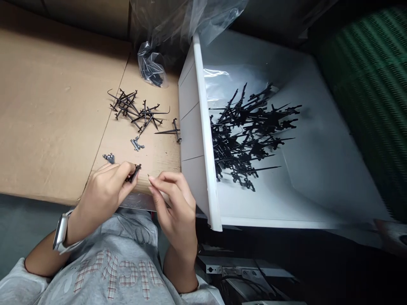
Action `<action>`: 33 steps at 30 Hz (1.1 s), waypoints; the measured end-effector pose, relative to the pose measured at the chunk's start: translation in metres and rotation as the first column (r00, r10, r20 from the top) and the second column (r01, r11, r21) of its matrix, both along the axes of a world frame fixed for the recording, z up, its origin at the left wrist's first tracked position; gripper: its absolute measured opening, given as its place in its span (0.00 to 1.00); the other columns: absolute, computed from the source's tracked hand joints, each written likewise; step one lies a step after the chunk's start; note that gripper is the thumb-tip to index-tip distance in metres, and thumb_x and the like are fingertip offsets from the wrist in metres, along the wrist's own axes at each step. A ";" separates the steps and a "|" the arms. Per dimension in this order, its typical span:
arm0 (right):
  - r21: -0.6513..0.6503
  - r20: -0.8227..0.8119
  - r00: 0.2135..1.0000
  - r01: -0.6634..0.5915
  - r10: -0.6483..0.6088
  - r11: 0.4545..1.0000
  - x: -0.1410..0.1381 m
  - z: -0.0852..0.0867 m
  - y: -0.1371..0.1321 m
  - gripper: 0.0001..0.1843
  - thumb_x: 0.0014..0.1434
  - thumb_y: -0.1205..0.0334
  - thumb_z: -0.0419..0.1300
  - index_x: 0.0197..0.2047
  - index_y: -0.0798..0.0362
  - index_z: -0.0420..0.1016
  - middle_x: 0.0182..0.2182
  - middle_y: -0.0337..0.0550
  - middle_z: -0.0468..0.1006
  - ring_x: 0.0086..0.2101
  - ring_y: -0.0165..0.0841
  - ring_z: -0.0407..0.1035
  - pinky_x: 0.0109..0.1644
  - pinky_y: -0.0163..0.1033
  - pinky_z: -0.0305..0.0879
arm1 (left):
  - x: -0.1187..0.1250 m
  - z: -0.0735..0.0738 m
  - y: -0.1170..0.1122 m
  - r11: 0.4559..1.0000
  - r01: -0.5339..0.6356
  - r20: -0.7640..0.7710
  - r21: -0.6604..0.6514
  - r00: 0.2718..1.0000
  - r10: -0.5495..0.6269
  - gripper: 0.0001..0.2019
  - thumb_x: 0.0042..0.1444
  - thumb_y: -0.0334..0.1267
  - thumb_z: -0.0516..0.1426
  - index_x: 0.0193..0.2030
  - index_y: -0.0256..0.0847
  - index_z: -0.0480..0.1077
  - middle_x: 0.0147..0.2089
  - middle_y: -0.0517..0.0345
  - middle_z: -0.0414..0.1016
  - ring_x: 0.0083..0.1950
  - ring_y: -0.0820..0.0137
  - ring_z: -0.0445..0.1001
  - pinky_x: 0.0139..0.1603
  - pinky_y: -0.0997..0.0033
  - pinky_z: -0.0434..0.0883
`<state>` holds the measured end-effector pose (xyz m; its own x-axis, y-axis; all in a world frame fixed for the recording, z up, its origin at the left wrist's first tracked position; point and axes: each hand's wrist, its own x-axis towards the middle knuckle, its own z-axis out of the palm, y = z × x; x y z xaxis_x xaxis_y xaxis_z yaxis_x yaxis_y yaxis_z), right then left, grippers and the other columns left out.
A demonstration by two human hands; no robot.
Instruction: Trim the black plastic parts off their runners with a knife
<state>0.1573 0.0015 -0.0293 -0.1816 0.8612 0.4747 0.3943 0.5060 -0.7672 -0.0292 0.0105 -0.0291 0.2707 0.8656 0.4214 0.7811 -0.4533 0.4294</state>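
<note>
My left hand (110, 184), a watch on its wrist, pinches a small black plastic part (135, 173) near the front edge of the cardboard. To its right, my right hand (174, 199) has thumb and forefinger pressed together on a tiny dark pointed piece (148, 175); most of it is hidden. A gap separates the two hands. Just beyond the left hand lies a grey-black molded part (108, 158), and a similar part (137, 144) sits a little further off. Thin black branched plastic sprues (125, 103) form a loose pile beyond them, with one single sprue (174, 131) by the bin.
A white bin (208, 140) on the right holds a heap of black molded parts on sprues (251, 135). A clear bag (151, 65) with black pieces stands at the back of the cardboard sheet (57, 106). Green ribbed material (372, 84) is at far right.
</note>
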 end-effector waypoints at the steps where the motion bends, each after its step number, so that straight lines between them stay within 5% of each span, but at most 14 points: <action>1: 0.020 0.002 1.000 -0.008 0.008 1.000 -0.001 0.000 -0.002 0.17 0.69 0.78 0.60 0.53 0.49 0.79 0.41 0.42 0.75 0.39 0.29 0.76 0.42 0.33 0.79 | 0.000 0.003 -0.003 1.000 0.010 0.046 0.029 0.999 -0.011 0.06 0.70 0.28 0.54 0.44 0.44 0.68 0.31 0.61 0.77 0.31 0.66 0.75 0.35 0.70 0.70; 5: 0.110 -0.022 1.000 0.012 -0.009 0.994 -0.005 -0.003 -0.009 0.26 0.67 0.79 0.61 0.60 0.43 0.79 0.45 0.43 0.77 0.42 0.31 0.76 0.41 0.36 0.79 | 0.004 0.014 -0.010 0.996 0.034 0.092 0.081 0.995 -0.041 0.12 0.66 0.23 0.52 0.47 0.46 0.66 0.31 0.63 0.75 0.31 0.67 0.74 0.36 0.70 0.70; 12: 0.188 -0.127 0.992 0.048 -0.024 0.981 -0.015 -0.006 0.000 0.26 0.66 0.80 0.62 0.61 0.44 0.80 0.42 0.44 0.78 0.41 0.32 0.78 0.39 0.36 0.80 | 0.020 0.008 -0.010 0.997 0.035 0.349 -0.062 0.937 -0.011 0.11 0.67 0.24 0.54 0.50 0.45 0.66 0.41 0.59 0.83 0.39 0.70 0.84 0.39 0.75 0.76; 19: 0.256 -0.135 0.989 0.100 -0.067 0.961 -0.017 -0.009 0.002 0.28 0.64 0.79 0.64 0.61 0.41 0.82 0.42 0.44 0.82 0.39 0.34 0.79 0.34 0.38 0.80 | 0.018 -0.001 -0.010 0.992 0.016 0.360 0.123 0.931 -0.059 0.11 0.68 0.23 0.57 0.49 0.44 0.71 0.38 0.58 0.84 0.38 0.69 0.82 0.44 0.69 0.76; 22: 0.283 -0.261 0.965 0.107 -0.031 0.953 -0.018 -0.010 0.004 0.30 0.66 0.78 0.64 0.65 0.40 0.79 0.41 0.45 0.84 0.39 0.35 0.80 0.36 0.40 0.81 | 0.014 0.000 -0.011 0.989 0.018 0.374 0.149 0.925 -0.073 0.12 0.65 0.23 0.61 0.48 0.44 0.72 0.38 0.58 0.85 0.37 0.68 0.83 0.42 0.68 0.75; 26: -0.045 -0.637 0.765 -0.164 0.098 0.985 -0.016 -0.009 0.008 0.26 0.72 0.57 0.64 0.71 0.36 0.69 0.32 0.37 0.80 0.22 0.29 0.70 0.20 0.32 0.69 | 0.015 0.006 -0.011 0.988 0.029 0.404 0.148 0.910 -0.088 0.09 0.64 0.25 0.62 0.45 0.45 0.73 0.33 0.60 0.85 0.32 0.68 0.83 0.36 0.69 0.75; 29: -0.217 -0.736 0.663 -0.422 0.137 0.880 -0.010 -0.013 0.012 0.27 0.72 0.42 0.60 0.69 0.38 0.70 0.27 0.31 0.72 0.16 0.25 0.55 0.15 0.29 0.57 | 0.016 0.008 -0.011 0.986 -0.020 0.427 0.166 0.903 -0.053 0.09 0.63 0.25 0.63 0.44 0.45 0.74 0.31 0.62 0.84 0.30 0.69 0.82 0.35 0.70 0.76; 33: -0.249 -0.785 0.597 -0.552 0.169 0.796 -0.006 -0.020 0.014 0.26 0.73 0.36 0.53 0.67 0.36 0.73 0.24 0.28 0.56 0.17 0.26 0.47 0.14 0.28 0.53 | 0.016 0.008 -0.014 0.984 -0.041 0.443 0.172 0.896 -0.040 0.12 0.60 0.24 0.67 0.46 0.44 0.76 0.31 0.63 0.84 0.30 0.70 0.80 0.34 0.69 0.74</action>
<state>0.1510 0.0154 -0.0493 -0.3075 0.9308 0.1975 -0.4908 0.0227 -0.8710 -0.0133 -0.0030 -0.0210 0.0201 0.7682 0.6399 0.5284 -0.5515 0.6455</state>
